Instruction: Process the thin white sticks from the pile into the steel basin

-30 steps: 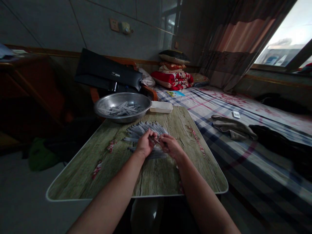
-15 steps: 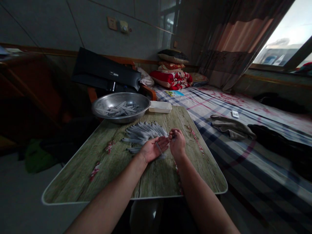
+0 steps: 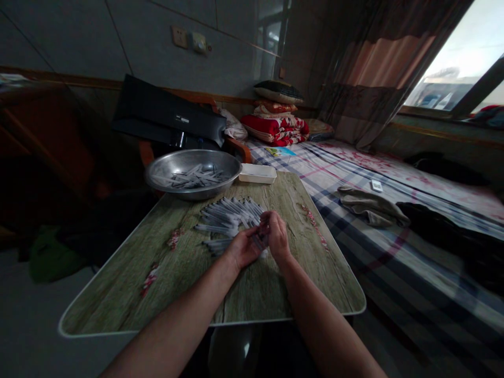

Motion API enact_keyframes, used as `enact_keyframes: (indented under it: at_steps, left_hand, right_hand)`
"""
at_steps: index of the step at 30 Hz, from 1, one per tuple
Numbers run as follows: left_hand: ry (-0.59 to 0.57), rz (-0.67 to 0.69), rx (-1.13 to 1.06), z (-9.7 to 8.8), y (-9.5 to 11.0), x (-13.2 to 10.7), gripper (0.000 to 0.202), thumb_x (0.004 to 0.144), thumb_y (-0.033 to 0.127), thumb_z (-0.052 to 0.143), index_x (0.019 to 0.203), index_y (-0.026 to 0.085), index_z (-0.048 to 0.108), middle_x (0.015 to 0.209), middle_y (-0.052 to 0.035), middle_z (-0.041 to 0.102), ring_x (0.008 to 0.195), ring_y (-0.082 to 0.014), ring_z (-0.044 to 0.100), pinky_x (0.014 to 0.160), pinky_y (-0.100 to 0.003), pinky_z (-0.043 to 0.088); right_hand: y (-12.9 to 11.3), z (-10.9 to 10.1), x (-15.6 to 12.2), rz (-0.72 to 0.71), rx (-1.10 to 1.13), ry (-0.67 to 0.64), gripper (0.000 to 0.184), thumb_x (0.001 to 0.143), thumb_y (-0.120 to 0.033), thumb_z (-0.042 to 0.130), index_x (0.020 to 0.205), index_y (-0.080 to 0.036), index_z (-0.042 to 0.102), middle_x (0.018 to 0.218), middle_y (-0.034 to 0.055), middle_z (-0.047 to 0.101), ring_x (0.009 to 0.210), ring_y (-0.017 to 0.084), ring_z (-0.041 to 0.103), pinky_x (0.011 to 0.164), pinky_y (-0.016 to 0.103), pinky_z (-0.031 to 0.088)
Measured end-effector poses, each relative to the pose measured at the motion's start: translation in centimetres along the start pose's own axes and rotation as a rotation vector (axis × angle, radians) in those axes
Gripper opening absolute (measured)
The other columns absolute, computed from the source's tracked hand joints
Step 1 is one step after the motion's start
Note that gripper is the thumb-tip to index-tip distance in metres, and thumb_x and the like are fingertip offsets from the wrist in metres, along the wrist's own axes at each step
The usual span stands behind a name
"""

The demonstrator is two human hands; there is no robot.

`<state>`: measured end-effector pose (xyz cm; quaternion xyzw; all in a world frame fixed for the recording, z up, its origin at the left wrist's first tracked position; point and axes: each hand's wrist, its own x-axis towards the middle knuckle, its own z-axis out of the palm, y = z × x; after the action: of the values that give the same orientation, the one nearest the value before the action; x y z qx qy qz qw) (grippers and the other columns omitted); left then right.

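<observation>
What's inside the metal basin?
Inside the metal basin lies a loose heap of slim, pale, pen-like pieces, some darker. Whatever is beneath the top layer is covered.

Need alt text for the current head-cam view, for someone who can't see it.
A left hand and right hand come close together around a slim translucent tube, grip blurred, above a wood-grain table. Just beyond lies a pile of dark-tipped tubes, backed by a metal basin of similar pieces and a white tray; a plaid-covered bed is at right.
</observation>
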<state>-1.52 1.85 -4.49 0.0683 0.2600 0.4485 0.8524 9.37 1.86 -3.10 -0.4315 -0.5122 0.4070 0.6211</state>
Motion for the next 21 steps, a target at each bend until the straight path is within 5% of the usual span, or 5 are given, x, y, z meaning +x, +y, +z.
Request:
enact_keyframes:
  at_steps: [9, 17, 21]
  left_hand:
    - [0.174, -0.038, -0.104, 1.4, 0.5, -1.1, 0.021, 0.09, 0.004, 0.047, 0.09, 0.008, 0.068, 0.082, -0.0155, 0.075, 0.082, -0.0244, 0.076, 0.079, -0.036, 0.062]
    - [0.318, 0.003, -0.181, 3.5, 2.1, -2.5, 0.022, 0.088, 0.001, 0.041, 0.083, 0.013, 0.059, 0.071, -0.0077, 0.062, 0.062, -0.017, 0.067, 0.062, -0.03, 0.063]
    - [0.334, 0.104, -0.162, 5.3, 4.9, -3.1, 0.023, 0.087, -0.001, 0.04, 0.087, 0.016, 0.056, 0.077, -0.0065, 0.06, 0.065, -0.0164, 0.065, 0.058, -0.028, 0.062]
  right_hand:
    - [1.2, -1.3, 1.3, -0.113, -0.028, 0.315, 0.029, 0.094, -0.048, 0.047, 0.088, -0.024, 0.062, 0.083, 0.0028, 0.059, 0.076, 0.018, 0.054, 0.074, 0.032, 0.046]
    - [2.2, -2.0, 1.5, -0.194, -0.331, 0.269, 0.023, 0.096, -0.037, 0.044, 0.09, -0.024, 0.061, 0.091, 0.0049, 0.062, 0.089, 0.02, 0.057, 0.086, 0.034, 0.045]
    - [2.4, -2.2, 1.7, -0.21, -0.396, 0.299, 0.018, 0.092, -0.034, 0.047, 0.087, -0.023, 0.059, 0.089, 0.0054, 0.062, 0.087, 0.021, 0.057, 0.085, 0.035, 0.045]
